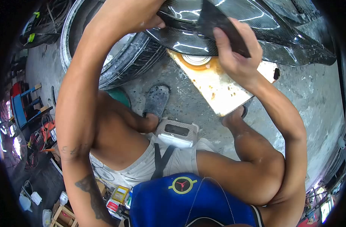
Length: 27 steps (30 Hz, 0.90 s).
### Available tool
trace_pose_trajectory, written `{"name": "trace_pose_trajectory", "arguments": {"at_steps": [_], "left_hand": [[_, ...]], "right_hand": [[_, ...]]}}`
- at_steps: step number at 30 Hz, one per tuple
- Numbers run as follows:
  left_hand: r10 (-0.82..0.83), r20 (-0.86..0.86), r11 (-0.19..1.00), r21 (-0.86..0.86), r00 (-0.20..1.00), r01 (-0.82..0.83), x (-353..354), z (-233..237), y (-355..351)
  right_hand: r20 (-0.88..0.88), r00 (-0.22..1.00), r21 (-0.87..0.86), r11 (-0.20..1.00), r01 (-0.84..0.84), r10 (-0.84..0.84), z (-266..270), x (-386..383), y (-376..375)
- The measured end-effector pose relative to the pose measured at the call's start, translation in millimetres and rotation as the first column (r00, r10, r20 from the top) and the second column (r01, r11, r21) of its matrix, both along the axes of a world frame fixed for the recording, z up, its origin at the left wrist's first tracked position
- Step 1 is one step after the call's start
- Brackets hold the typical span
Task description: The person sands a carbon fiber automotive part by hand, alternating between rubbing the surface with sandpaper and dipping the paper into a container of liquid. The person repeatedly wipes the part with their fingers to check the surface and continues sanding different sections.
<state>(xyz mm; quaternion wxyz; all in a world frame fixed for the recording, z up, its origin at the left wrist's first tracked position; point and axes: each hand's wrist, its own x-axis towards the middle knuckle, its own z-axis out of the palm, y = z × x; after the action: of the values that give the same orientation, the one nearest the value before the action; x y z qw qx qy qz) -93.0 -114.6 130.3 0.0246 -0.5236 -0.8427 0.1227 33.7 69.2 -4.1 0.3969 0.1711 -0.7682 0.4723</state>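
A glossy black carbon-fibre panel with a woven pattern stretches across the top of the view. My right hand pinches a thin, dark, flat sheet, thumb on its near face and fingers behind. The sheet stands tilted over the panel and overlaps it. At the top, my left hand is partly cut off by the frame. Its bent fingertips close at the panel's left part, and the rest of its fingers are hidden.
Below the panel is a rusty white metal board. A tyre on a rim lies at the left, near my shoe. A small grey step stool stands between my legs. Tools and boxes clutter the lower left.
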Motion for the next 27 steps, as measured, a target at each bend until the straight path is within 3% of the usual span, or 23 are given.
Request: {"name": "trace_pose_trajectory", "arguments": {"at_steps": [3, 6, 9, 11, 13, 15, 16, 19, 21, 25, 27], "left_hand": [[-0.021, 0.006, 1.000, 0.017, 1.000, 0.021, -5, -3, -5], [-0.062, -0.027, 0.998, 0.021, 0.998, 0.063, -9, -12, -15], [-0.065, -0.048, 0.998, -0.027, 0.997, 0.064, -1, -6, -14], [-0.208, 0.015, 0.921, 0.341, 0.978, 0.190, 8, -12, -19], [-0.225, 0.020, 0.901, 0.386, 0.974, 0.200, 19, -23, -18], [-0.224, 0.098, 0.867, 0.475, 0.970, 0.152, 19, -40, -22], [-0.292, -0.021, 0.837, 0.479, 0.956, 0.266, 12, -53, -21], [-0.360, -0.168, 0.804, 0.442, 0.917, 0.397, 11, -62, -23], [-0.414, -0.142, 0.752, 0.503, 0.899, 0.425, 15, -65, -23], [-0.354, -0.245, 0.775, 0.463, 0.902, 0.430, 16, -74, -25], [-0.238, -0.316, 0.773, 0.511, 0.918, 0.376, 20, -79, -23]], "right_hand": [[0.030, 1.000, 0.046, 0.999, 0.007, -0.008, 3, -7, -18], [0.112, 0.984, -0.112, 0.985, -0.128, 0.141, 10, -11, -25], [0.007, 0.996, -0.184, 0.979, -0.086, 0.089, 15, -5, -3], [0.158, 0.982, -0.301, 0.952, -0.048, 0.100, 30, 14, 20], [0.265, 0.964, -0.237, 0.971, 0.036, 0.030, 43, 32, 42], [0.358, 0.932, -0.283, 0.958, 0.050, 0.057, 54, 50, 53], [0.357, 0.933, -0.288, 0.956, 0.057, 0.052, 57, 56, 56], [0.417, 0.905, -0.372, 0.924, 0.089, 0.081, 62, 69, 64], [0.454, 0.891, -0.257, 0.961, 0.101, 0.028, 64, 75, 66], [0.508, 0.860, -0.341, 0.926, 0.160, 0.038, 61, 87, 73], [0.564, 0.826, -0.318, 0.930, 0.186, 0.028, 62, 91, 76]]}}
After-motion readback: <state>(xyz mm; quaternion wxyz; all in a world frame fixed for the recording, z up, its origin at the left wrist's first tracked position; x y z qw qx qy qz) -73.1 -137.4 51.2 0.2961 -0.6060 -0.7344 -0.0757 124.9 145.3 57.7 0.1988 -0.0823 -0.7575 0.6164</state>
